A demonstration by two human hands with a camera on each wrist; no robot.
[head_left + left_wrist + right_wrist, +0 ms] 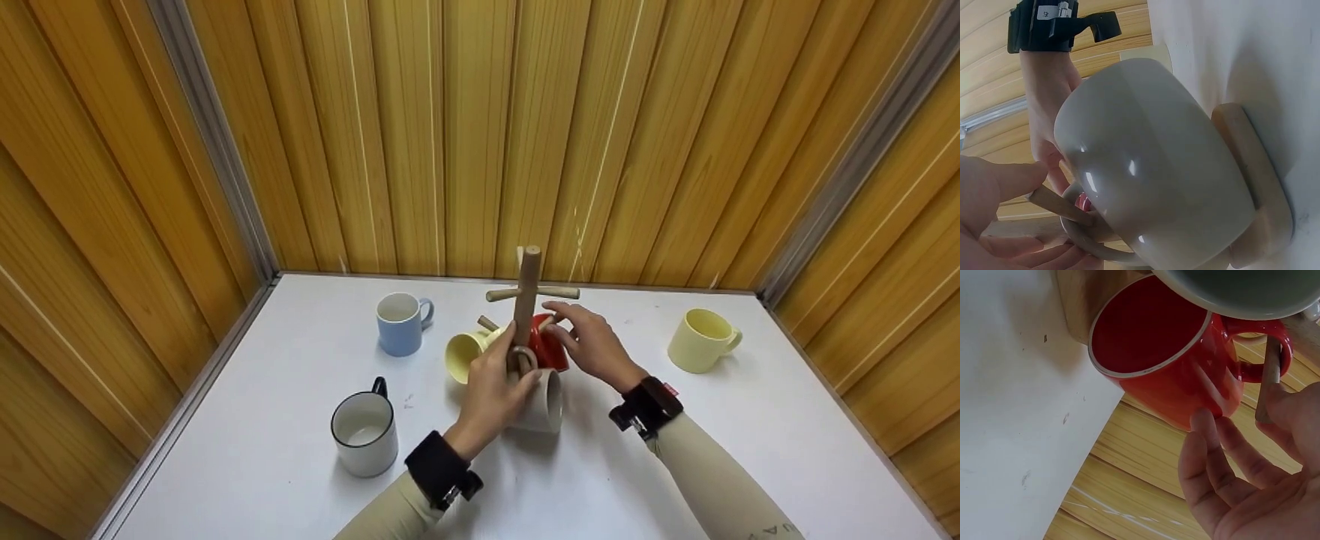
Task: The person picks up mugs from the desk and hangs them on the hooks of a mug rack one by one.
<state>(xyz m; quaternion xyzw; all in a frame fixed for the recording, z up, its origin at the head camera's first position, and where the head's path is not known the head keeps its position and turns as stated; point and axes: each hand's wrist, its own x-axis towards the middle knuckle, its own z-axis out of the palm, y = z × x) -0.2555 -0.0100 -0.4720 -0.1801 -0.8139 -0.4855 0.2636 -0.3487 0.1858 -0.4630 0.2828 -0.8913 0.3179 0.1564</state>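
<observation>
A wooden mug tree (528,281) stands upright on the table, its upper pegs bare. My left hand (487,390) grips its post, with the thumb by a peg (1058,203) that passes through the handle of a grey mug (1151,152). That mug hangs tilted low on the near side. On the right, a red mug (1202,385) hangs by its handle from another peg (1269,377). My right hand (595,346) is beside it, thumb against this peg's end and loosely bent fingertips at the mug's side. A yellow mug (459,358) at the tree's left is partly hidden by my left hand.
Left of the tree are a blue mug (400,334) and, nearer, a white mug with a black rim and handle (366,450). Another yellow mug (691,349) stands at the right. Wood-patterned walls (480,150) enclose the white table (247,420) at the back and sides.
</observation>
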